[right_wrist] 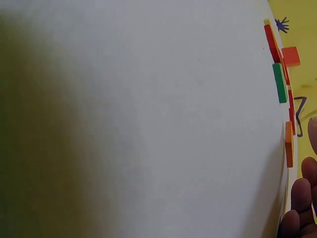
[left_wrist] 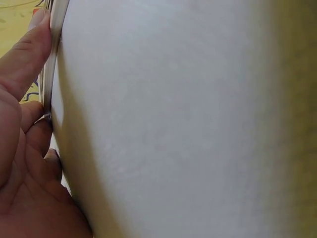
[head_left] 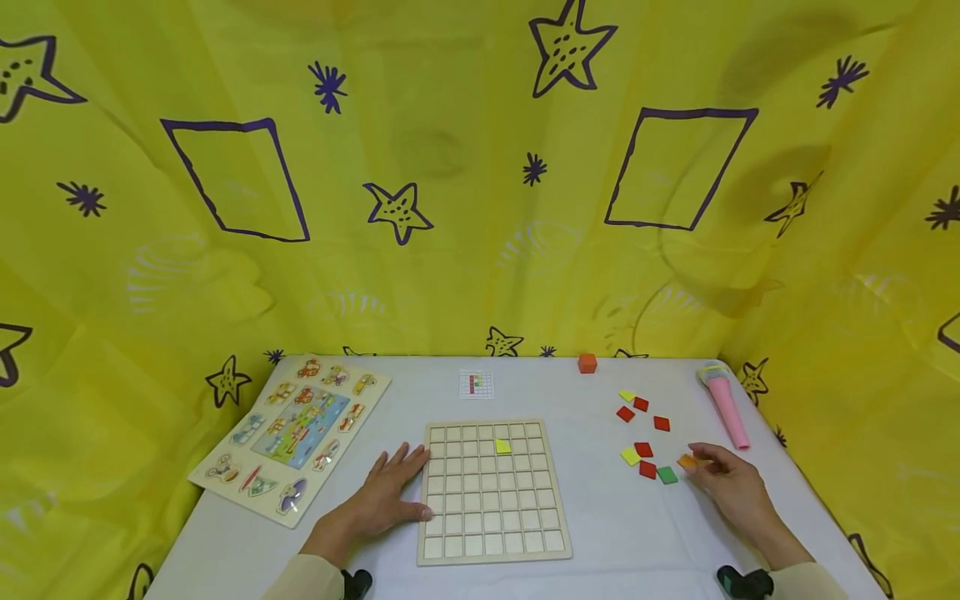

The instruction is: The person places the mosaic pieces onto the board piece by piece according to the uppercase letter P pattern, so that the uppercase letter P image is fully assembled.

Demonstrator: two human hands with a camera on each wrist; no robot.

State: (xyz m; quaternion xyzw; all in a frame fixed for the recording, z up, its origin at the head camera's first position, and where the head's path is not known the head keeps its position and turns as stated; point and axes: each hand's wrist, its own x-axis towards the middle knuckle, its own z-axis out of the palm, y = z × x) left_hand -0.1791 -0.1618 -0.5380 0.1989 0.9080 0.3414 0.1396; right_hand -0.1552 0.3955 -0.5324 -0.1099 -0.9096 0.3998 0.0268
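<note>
A wooden grid board [head_left: 495, 492] lies on the table with one yellow square tile [head_left: 503, 447] in its upper part. My left hand [head_left: 386, 500] rests at the board's left edge, fingers spread; in the left wrist view its thumb [left_wrist: 29, 59] lies along the board's side. To the right, my right hand [head_left: 731, 492] is beside an orange tile [head_left: 686, 461], fingers loosely bent. The right wrist view shows that orange tile [right_wrist: 289, 144] on the table, with the fingertips [right_wrist: 301, 193] close by. Near it are a green tile [head_left: 667, 475] and several red tiles [head_left: 647, 470].
Two loose yellow tiles [head_left: 630, 456] lie among the red ones. A small printed pattern card [head_left: 476, 384] and an orange cube [head_left: 587, 363] are at the back. A pink toy microphone [head_left: 727, 408] lies far right, a picture puzzle board [head_left: 247, 467] at left. Yellow cloth [head_left: 465, 292] surrounds the table.
</note>
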